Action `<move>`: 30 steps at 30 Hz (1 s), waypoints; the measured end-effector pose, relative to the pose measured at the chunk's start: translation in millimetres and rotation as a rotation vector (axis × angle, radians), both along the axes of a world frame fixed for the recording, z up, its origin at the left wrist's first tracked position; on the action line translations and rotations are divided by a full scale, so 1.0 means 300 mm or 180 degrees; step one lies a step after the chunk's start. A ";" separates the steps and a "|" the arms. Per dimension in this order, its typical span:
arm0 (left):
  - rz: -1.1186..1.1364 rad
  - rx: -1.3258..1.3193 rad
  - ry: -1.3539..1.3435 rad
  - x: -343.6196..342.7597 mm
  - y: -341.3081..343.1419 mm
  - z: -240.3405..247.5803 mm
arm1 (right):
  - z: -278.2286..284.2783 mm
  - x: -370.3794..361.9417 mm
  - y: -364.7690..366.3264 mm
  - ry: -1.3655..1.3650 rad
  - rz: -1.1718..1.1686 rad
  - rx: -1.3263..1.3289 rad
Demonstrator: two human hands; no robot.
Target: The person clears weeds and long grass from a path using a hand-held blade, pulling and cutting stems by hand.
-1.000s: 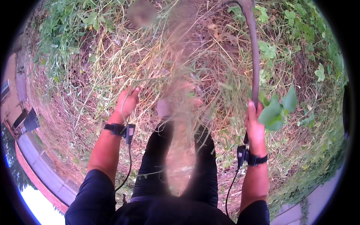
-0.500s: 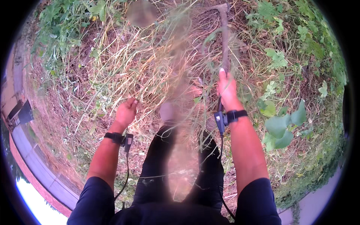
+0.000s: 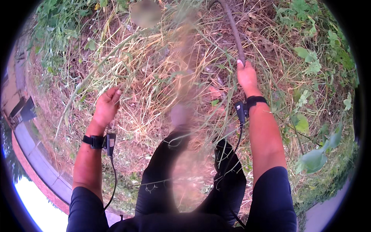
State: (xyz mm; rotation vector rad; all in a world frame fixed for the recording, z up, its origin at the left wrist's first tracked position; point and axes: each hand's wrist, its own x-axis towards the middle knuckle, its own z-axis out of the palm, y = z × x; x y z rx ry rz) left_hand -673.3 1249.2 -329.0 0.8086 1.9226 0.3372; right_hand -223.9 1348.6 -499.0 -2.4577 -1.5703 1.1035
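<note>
My left hand (image 3: 107, 106) is closed at the left over dry grass, thumb against curled fingers. Thin stems pass close to its fingertips, but I cannot make out what is between them. My right hand (image 3: 247, 77) grips the lower part of a hooked hand tool (image 3: 235, 31), its thumb along the brown wooden handle. The tool points away from me, and its curved head is mostly cut off by the upper edge. Straw-coloured and green grass (image 3: 154, 62) lies tangled between and beyond the hands.
Leafy green plants (image 3: 58, 38) grow at the far left, and broad leaves (image 3: 315, 160) stand beside my right forearm. My dark-trousered legs (image 3: 162, 174) are apart on the grass. Blurred stalks cross the middle of the view. Cables (image 3: 114, 181) hang from both wrist straps. A paved strip (image 3: 42, 162) runs along the left.
My left hand has moved left and slightly away from me. My right hand has shifted right and farther away, carrying the tool's head partly out of view.
</note>
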 end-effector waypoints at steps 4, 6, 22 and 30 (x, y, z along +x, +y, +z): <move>-0.0661 -0.0056 0.0643 -0.048 0.077 0.015 | 0.115 0.048 -0.147 0.0339 -0.0028 0.0045; -0.1638 0.0652 0.1026 -0.190 -0.021 0.017 | 0.217 0.149 -0.334 0.0507 -0.0067 -0.0269; -0.3000 0.1742 0.2124 0.312 0.010 0.220 | 0.293 -0.237 -0.159 0.2958 -0.2857 -0.0645; -0.3510 0.2295 0.2243 0.330 0.340 0.132 | 0.300 -0.241 -0.216 0.2965 -0.3230 -0.0478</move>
